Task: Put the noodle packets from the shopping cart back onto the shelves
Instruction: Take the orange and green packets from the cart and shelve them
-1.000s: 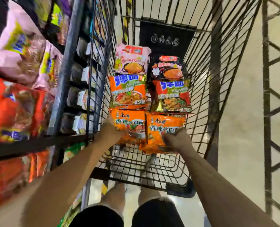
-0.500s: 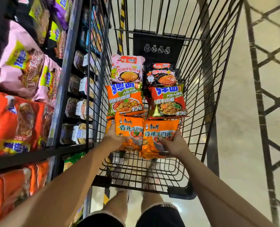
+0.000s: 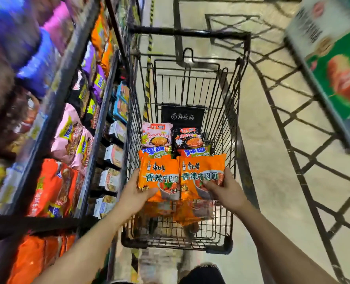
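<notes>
Two orange noodle packets, one in my left hand (image 3: 132,194) and one in my right hand (image 3: 227,190), each read 康師傅 and 香辣牛肉面: left packet (image 3: 159,173), right packet (image 3: 201,171). Behind them, two packets show 拌面 in blue (image 3: 155,151). Other print is too blurred.

The left hand (image 3: 136,191) and right hand (image 3: 224,188) each hold a noodle packet, left packet (image 3: 159,177) touching right packet (image 3: 202,175), inside the shopping cart (image 3: 239,111); more packets (image 3: 170,138) lie beyond the hands; shelves (image 3: 88,130) stand left of the left hand
</notes>
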Tool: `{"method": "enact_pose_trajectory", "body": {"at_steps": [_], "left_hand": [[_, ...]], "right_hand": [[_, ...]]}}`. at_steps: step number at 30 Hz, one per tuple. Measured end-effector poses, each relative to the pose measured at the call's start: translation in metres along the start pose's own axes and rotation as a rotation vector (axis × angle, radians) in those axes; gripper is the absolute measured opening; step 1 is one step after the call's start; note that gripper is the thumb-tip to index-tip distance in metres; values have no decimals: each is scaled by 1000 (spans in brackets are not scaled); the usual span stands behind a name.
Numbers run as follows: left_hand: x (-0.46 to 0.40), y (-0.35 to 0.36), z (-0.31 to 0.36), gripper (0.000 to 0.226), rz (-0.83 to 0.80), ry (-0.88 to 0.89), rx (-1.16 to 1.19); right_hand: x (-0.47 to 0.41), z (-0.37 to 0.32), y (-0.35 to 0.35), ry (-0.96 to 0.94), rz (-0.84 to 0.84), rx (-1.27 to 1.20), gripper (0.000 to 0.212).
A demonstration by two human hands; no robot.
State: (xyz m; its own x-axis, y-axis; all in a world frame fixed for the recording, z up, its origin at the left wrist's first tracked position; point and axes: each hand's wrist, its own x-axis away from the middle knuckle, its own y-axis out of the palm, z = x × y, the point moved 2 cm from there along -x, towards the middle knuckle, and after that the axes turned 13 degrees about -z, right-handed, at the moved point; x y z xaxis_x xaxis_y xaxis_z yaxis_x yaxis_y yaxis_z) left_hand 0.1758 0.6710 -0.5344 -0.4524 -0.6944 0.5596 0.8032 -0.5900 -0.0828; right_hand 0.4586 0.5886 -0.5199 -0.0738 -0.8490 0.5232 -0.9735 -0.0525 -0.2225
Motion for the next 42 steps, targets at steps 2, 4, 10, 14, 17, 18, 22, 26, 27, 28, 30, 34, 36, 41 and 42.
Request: {"method": "enact_pose_trajectory", "body": {"at_steps": [2,4,10,14,17,18,22,26,27,28,30,34,36,41,42], "left_hand": [[17,-9,29,66,-7,64,19],[40,-17,64,69,-2,141,11],[103,-45,159,62,74,386,-16],[145,-61,208,55,124,524,-17],[175,-70,237,65,187,604,-34],[185,-71,246,62,207,630,-37],[221,-69,274,48,279,695,-31],[259,-59,288,48,378,728,-31],[269,-55,288,47,412,727,-28],[278,-51,288,46,447,723,-29],[300,-42,286,47,515,713,-20],[341,-21,273,59,552,691,43],[361,-8,263,57,593,691,99],[430,17,220,46,790,661,203],[447,22,212,46,822,654,217]], "right_hand": [[16,-33,-11,-65,17,-7,40],[39,-72,-22,-138,55,-2,38],[105,-190,-45,-351,162,49,35],[142,-251,-50,-465,173,83,41],[163,-285,-55,-543,175,105,48],[170,-296,-56,-567,171,110,49],[192,-331,-60,-656,137,133,48],[211,-354,-66,-716,94,153,47],[215,-358,-68,-728,80,155,44],[222,-361,-68,-744,63,157,42],[233,-367,-69,-776,22,169,42],[249,-371,-65,-815,-93,189,37],[257,-370,-61,-848,-137,185,33],[276,-365,-31,-898,-268,183,31],[282,-365,-22,-903,-304,186,33]]}}
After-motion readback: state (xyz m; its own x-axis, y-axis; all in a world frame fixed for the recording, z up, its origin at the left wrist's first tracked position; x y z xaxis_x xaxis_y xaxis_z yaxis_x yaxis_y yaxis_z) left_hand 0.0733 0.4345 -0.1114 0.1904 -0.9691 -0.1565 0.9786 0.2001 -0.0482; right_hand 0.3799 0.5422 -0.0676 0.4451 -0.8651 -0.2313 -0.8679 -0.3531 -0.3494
